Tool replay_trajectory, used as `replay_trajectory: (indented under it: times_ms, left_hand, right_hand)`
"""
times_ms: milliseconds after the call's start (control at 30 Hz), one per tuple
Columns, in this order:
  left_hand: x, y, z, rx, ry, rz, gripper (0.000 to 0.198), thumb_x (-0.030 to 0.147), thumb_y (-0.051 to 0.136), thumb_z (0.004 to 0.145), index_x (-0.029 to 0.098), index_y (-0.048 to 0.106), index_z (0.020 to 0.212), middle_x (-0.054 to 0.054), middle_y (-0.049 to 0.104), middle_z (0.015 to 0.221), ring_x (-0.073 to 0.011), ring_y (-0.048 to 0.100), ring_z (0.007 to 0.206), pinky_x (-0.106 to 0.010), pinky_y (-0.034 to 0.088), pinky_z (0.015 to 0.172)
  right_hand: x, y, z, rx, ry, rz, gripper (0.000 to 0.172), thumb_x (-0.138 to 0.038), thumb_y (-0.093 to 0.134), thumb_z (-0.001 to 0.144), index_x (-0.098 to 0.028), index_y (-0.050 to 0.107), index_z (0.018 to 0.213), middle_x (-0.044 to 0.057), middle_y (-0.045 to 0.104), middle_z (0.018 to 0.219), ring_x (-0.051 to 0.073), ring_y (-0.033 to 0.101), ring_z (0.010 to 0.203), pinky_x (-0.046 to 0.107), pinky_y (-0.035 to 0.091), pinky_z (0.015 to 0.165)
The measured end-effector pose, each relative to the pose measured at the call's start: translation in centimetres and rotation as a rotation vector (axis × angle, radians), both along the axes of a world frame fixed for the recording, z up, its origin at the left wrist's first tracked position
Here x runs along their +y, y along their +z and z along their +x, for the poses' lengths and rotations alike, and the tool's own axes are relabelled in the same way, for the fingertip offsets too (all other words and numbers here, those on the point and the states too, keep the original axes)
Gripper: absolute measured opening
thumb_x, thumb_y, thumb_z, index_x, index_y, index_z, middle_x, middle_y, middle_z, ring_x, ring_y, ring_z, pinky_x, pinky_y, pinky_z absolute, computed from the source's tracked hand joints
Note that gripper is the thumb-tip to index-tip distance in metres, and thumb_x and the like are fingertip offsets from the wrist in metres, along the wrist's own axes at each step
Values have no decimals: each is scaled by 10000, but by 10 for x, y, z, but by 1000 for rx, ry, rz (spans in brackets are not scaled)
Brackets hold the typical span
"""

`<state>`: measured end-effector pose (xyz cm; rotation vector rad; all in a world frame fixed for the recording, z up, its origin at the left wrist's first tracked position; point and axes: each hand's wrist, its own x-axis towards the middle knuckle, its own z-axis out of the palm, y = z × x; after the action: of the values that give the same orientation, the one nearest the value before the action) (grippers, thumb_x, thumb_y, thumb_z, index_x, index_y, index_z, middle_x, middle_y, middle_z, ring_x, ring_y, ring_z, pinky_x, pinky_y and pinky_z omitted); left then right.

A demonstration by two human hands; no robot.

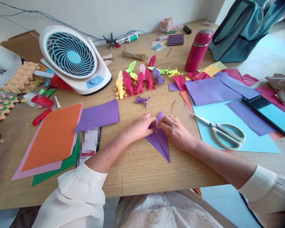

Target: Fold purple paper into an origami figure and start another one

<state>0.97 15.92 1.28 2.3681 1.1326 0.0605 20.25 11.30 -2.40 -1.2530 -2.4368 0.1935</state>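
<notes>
A partly folded sheet of purple origami paper [159, 141] lies on the wooden table in front of me, its pointed end toward my body. My left hand [143, 126] pinches its upper left part between thumb and fingers. From the other side, my right hand [174, 129] grips the upper right edge, fingers curled and close to the left fingertips. Just beyond my hands sits a small purple folded figure [142, 100]. Behind it stands a cluster of folded paper figures [140, 83] in red, yellow, green, pink and purple.
White-handled scissors [228, 134] rest on light blue paper [258, 146] at the right. Left are orange paper [53, 136], a purple sheet [98, 115] and a phone [89, 142]. A fan [72, 60], a red flask [199, 50] and a teal bag [239, 34] stand farther back.
</notes>
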Motion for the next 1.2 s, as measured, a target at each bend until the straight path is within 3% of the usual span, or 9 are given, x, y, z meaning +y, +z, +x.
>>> replay_trajectory:
  times_ms: [100, 200, 300, 433, 633, 767, 1000, 1200]
  left_hand:
    - [5, -1, -2, -8, -18, -20, 108, 221, 632, 839, 206, 654, 944, -20, 570, 934, -176, 596, 846, -281, 449, 758]
    - [14, -1, -4, -25, -75, -56, 133, 187, 606, 834, 209, 657, 956, -15, 576, 943, -165, 593, 850, -271, 439, 763]
    - [23, 0, -5, -6, -143, -129, 199, 112, 570, 816, 202, 671, 963, -16, 582, 942, -146, 584, 828, -254, 433, 759]
    - [34, 5, -3, 37, -188, -175, 184, 125, 637, 770, 192, 687, 933, -7, 579, 883, -133, 561, 774, -231, 405, 684]
    - [47, 13, 8, 175, -211, -232, 156, 202, 696, 729, 181, 644, 875, 17, 637, 800, -122, 558, 696, -225, 366, 599]
    - [51, 20, 20, 316, -218, -281, 218, 232, 711, 685, 195, 610, 874, 10, 683, 836, -137, 591, 674, -235, 379, 566]
    - [57, 31, 36, 482, -154, -353, 238, 207, 741, 661, 191, 606, 856, 7, 684, 691, -174, 658, 639, -268, 476, 646]
    - [72, 30, 34, 458, -130, -495, 199, 187, 727, 674, 195, 542, 747, 27, 641, 572, -176, 674, 641, -269, 499, 659]
  right_hand:
    - [-1, 2, 5, -34, 153, 18, 315, -92, 340, 998, -137, 650, 1041, 109, 644, 980, 213, 534, 867, 327, 386, 795]
    - [-2, 5, 12, -129, 243, 54, 266, -124, 393, 996, -122, 656, 1037, 121, 652, 1011, 218, 550, 885, 342, 388, 810]
    - [-4, 6, 17, -207, 285, 104, 284, -115, 449, 957, -123, 626, 1179, 127, 640, 1080, 219, 551, 879, 349, 390, 795]
    - [-8, 7, 16, -302, 275, 159, 438, -92, 511, 894, -181, 572, 1319, 130, 611, 1155, 224, 547, 878, 356, 389, 798]
    - [-17, 10, 11, -327, 231, 116, 354, -122, 527, 895, -187, 640, 1223, 153, 612, 1120, 232, 555, 901, 358, 395, 777]
    - [-20, 9, 11, -312, 212, 113, 398, -118, 544, 871, -190, 626, 1253, 155, 601, 1161, 242, 555, 933, 369, 402, 797]
    - [-20, 6, 11, -310, 206, 120, 388, -128, 547, 865, -190, 640, 1237, 154, 601, 1174, 241, 562, 914, 380, 406, 792]
    - [-21, 5, 13, -297, 216, 130, 412, -120, 548, 858, -176, 632, 1258, 164, 604, 1170, 243, 553, 913, 374, 394, 794]
